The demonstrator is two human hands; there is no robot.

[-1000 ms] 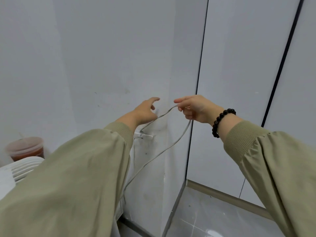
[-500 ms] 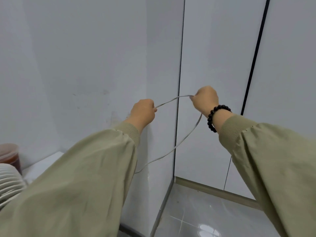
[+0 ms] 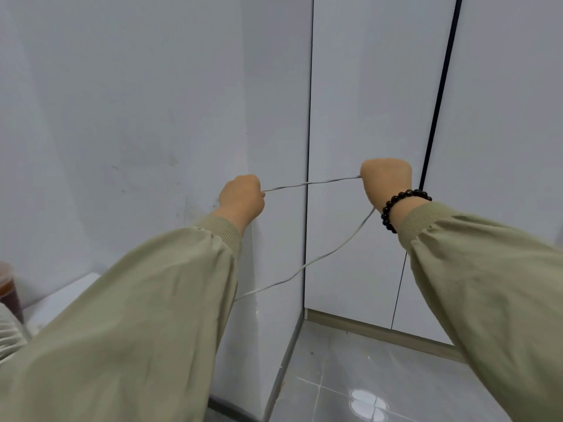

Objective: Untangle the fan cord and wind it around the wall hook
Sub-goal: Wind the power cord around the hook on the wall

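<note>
cord (image 3: 310, 183) | taut, near level, left hand (image 3: 242, 197) to right hand (image 3: 385, 181) | both fists clenched round it | slack falls from right, down-left | hook unseen

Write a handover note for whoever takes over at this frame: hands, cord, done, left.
Left hand: grips the cord.
Right hand: grips it too.
Cord: stretched nearly straight between them, then sags from the right hand down behind the left sleeve.
Done: the visible stretch shows no tangle.
Wall hook: out of view.
Left: wind the cord around the hook.
</note>
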